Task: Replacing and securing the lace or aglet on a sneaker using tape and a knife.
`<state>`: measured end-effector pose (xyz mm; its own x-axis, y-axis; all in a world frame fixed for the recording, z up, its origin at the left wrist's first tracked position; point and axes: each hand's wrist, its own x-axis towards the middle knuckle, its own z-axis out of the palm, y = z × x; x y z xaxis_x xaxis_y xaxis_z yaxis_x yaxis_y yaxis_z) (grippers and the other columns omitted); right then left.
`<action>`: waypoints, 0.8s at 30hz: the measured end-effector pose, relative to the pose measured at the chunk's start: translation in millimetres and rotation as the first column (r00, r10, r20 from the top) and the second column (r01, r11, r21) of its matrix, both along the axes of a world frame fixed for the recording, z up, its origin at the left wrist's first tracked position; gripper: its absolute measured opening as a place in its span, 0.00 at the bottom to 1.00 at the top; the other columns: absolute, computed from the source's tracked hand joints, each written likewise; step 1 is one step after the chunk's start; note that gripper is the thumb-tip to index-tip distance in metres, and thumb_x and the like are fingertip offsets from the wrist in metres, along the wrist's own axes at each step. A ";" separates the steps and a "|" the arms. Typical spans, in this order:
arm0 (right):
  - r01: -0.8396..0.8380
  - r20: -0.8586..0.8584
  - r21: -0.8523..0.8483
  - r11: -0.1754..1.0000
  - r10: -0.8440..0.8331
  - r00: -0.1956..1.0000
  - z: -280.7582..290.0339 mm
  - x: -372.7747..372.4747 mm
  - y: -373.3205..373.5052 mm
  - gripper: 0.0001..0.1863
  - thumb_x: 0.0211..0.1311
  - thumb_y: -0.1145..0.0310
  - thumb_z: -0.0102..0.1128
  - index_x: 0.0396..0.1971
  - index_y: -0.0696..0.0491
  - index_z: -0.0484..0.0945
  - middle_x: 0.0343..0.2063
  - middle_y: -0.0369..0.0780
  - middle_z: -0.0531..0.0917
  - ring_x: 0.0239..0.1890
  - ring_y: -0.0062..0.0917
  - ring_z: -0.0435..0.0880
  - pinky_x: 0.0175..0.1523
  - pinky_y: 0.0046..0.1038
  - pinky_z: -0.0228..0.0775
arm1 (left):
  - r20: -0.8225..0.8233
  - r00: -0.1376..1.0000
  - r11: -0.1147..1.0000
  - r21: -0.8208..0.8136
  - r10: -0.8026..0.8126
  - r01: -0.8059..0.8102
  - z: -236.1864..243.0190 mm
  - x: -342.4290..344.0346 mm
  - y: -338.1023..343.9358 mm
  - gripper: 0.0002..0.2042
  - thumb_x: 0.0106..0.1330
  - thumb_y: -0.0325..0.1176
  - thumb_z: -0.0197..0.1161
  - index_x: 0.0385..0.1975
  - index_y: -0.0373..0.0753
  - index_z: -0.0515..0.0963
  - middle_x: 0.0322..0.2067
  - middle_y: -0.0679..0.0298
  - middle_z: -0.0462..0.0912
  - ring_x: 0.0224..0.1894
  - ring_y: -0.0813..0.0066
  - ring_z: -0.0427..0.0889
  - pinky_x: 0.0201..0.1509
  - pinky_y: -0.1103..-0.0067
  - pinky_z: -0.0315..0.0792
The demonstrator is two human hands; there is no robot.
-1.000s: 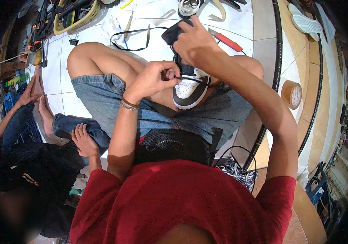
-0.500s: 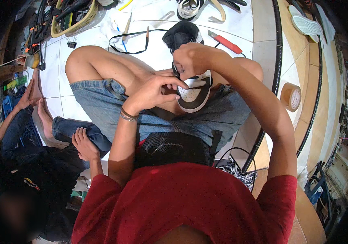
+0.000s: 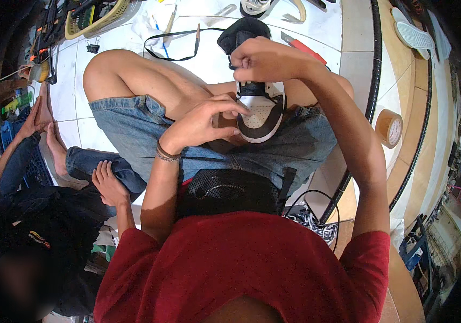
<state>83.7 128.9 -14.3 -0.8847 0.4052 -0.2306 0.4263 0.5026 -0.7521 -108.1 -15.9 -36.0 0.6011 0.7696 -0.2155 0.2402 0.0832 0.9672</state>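
Head view is showing a black-and-white sneaker (image 3: 260, 110) resting on the person's lap at upper centre, propped there for close work. Right hand (image 3: 265, 58) is closing around its dark ankle collar, steadying it, while left hand (image 3: 203, 123) is curling loosely, fingertips pressing the perforated white toe. Beneath, frayed denim shorts (image 3: 133, 134) are cushioning it above glossy white floor tiles (image 3: 74, 70).

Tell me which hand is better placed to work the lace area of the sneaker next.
Right, probably. The right hand already grips the sneaker at the lace area, while the left hand only rests fingertips on the white toe.
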 end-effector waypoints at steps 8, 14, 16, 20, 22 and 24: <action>0.285 -0.385 -0.719 0.634 -0.704 0.598 95.7 123.7 27.1 0.19 0.70 0.53 0.55 0.39 0.56 0.79 0.29 0.41 0.82 0.44 0.31 0.83 0.52 0.33 0.73 | 0.047 0.995 0.991 0.097 -0.093 0.088 -7.0 0.1 4.8 0.10 0.57 0.31 0.71 0.36 0.37 0.80 0.38 0.61 0.78 0.45 0.66 0.78 0.52 0.74 0.72; 0.607 -0.672 -0.634 0.479 -0.729 -0.126 177.6 173.4 -7.5 0.20 0.66 0.59 0.58 0.44 0.62 0.76 0.52 0.56 0.77 0.64 0.48 0.70 0.69 0.48 0.61 | -0.048 0.998 0.998 0.044 -0.050 0.052 -5.4 -0.7 1.2 0.10 0.57 0.32 0.71 0.34 0.37 0.78 0.37 0.61 0.78 0.44 0.67 0.78 0.48 0.74 0.73; 0.794 -0.733 -0.551 0.257 -0.604 -0.313 186.6 181.7 -15.3 0.19 0.66 0.61 0.57 0.44 0.64 0.72 0.43 0.51 0.81 0.55 0.45 0.77 0.67 0.43 0.64 | -0.152 0.986 0.997 0.025 0.075 -0.072 0.3 2.1 5.6 0.14 0.58 0.35 0.72 0.40 0.36 0.78 0.39 0.62 0.79 0.42 0.67 0.78 0.45 0.74 0.72; 0.770 -0.653 -0.620 0.149 -0.643 -0.401 208.3 193.7 -11.5 0.08 0.72 0.75 0.44 0.31 0.59 0.69 0.19 0.33 0.58 0.24 0.21 0.52 0.41 0.26 0.57 | -0.103 0.905 0.718 0.648 0.414 -0.254 5.0 36.0 21.0 0.17 0.60 0.37 0.71 0.46 0.38 0.79 0.32 0.63 0.82 0.36 0.65 0.83 0.41 0.75 0.75; 0.376 -0.649 -0.702 0.605 -0.761 0.015 209.6 320.5 13.5 0.11 0.74 0.77 0.41 0.29 0.61 0.69 0.18 0.34 0.58 0.24 0.20 0.54 0.41 0.25 0.59 | -0.172 0.914 0.822 0.521 0.367 -0.231 -1.6 37.6 30.0 0.15 0.60 0.36 0.70 0.44 0.38 0.79 0.31 0.61 0.81 0.35 0.61 0.82 0.40 0.71 0.74; 0.328 -0.644 -0.702 0.633 -0.760 0.090 217.1 416.1 30.5 0.10 0.74 0.76 0.41 0.33 0.64 0.70 0.22 0.38 0.65 0.25 0.22 0.57 0.40 0.26 0.60 | -0.253 0.903 0.890 0.392 0.346 -0.231 -7.5 40.7 34.5 0.12 0.61 0.35 0.69 0.40 0.36 0.79 0.26 0.59 0.79 0.29 0.60 0.80 0.37 0.68 0.73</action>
